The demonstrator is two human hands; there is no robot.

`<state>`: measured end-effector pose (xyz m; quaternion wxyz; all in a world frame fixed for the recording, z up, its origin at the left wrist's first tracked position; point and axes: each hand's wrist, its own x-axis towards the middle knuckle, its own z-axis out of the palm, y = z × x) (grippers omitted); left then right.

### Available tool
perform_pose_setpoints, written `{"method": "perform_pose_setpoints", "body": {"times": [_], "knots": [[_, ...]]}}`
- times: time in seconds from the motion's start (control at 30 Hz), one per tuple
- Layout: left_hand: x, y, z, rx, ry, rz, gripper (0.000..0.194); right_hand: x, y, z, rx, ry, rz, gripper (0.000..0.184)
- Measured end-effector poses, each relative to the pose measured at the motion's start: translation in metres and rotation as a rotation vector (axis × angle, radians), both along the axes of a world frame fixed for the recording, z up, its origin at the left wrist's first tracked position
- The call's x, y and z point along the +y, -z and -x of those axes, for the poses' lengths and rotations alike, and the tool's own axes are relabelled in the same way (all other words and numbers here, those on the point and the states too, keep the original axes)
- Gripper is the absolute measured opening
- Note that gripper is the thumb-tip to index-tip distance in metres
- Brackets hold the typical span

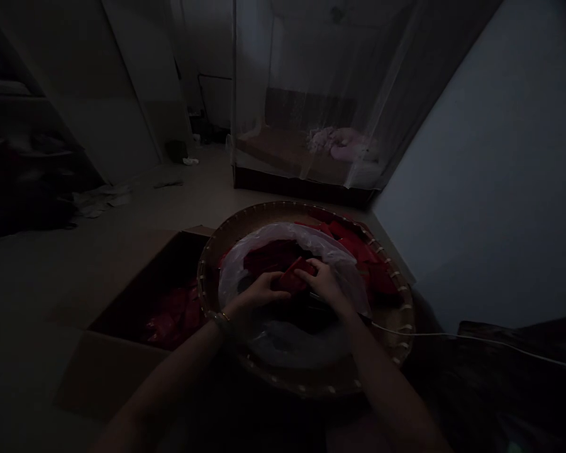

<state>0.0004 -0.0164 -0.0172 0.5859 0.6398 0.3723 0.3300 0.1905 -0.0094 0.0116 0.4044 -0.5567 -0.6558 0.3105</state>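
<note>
My left hand (263, 289) and my right hand (325, 282) both grip a small flat red packet (292, 277), one at each side. They are above an open clear plastic bag (236, 258) whose rim is spread wide. More dark red pieces (268, 255) lie inside the bag. The bag sits in a wide round woven bamboo tray (252, 217). A thin tool with a dark end (365, 319) and a white cord (429, 334) lies under my right forearm; its kind is too dim to tell. Several red packets (346, 236) are heaped along the tray's far right side.
At the left of the tray stands an open cardboard box (117, 371) with shiny red wrapped items (170, 314) inside. Beyond is a bed (283, 148) behind a hanging net (311, 63). A pale wall (500, 157) rises on the right. Papers (106, 200) lie on the floor.
</note>
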Motion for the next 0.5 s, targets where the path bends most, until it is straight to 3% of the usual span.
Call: {"method": "perform_pose_setpoints", "body": {"times": [0.13, 0.27, 0.5], "knots": [[0.002, -0.009, -0.008, -0.013, -0.051, 0.109, 0.036, -0.002, 0.004, 0.003, 0.048, -0.063, 0.074, 0.032], [0.008, -0.013, -0.013, -0.019, -0.044, 0.194, 0.038, -0.004, -0.007, 0.001, 0.134, -0.088, 0.132, 0.028], [0.015, -0.006, -0.018, -0.076, -0.024, 0.209, 0.039, -0.004, -0.019, -0.01, 0.172, -0.169, 0.278, 0.038]]}}
